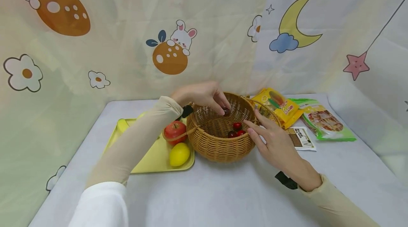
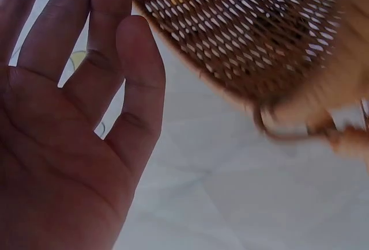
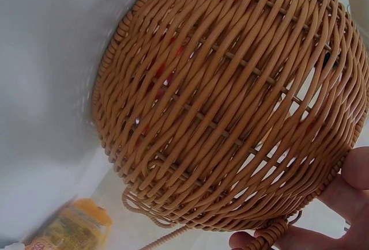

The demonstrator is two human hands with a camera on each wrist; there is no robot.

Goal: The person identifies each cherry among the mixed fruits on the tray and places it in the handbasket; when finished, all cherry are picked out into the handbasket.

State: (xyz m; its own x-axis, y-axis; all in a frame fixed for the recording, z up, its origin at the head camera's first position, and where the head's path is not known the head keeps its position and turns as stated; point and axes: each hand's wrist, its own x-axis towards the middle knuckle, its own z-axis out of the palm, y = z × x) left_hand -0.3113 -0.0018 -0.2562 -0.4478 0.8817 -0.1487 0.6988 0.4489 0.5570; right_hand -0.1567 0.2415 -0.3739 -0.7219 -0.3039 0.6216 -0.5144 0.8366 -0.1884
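My left hand (image 1: 204, 96) reaches over the wicker basket (image 1: 220, 149) and pinches a dark red cherry (image 1: 226, 112) between thumb and fingers, inside the rim. Several other cherries (image 1: 237, 125) lie at the basket's right front. With its fingers fairly straight, my right hand (image 1: 275, 142) touches the basket's right rim beside the handle (image 1: 267, 108). In the left wrist view, the palm and outer fingers (image 2: 63, 123) show beside the basket; the pinch is hidden. Right-hand fingers (image 3: 343, 201) meet the rim in the right wrist view, and red shows through the weave.
A yellow tray (image 1: 153, 163) at the left holds a red apple (image 1: 175, 131), a lemon (image 1: 179, 154) and another yellow item (image 1: 122, 125), partly behind my left arm. Yellow snack bags (image 1: 277, 106), a green-and-white bag (image 1: 326, 120) and a flat white-and-brown packet (image 1: 302, 138) lie right of the basket.
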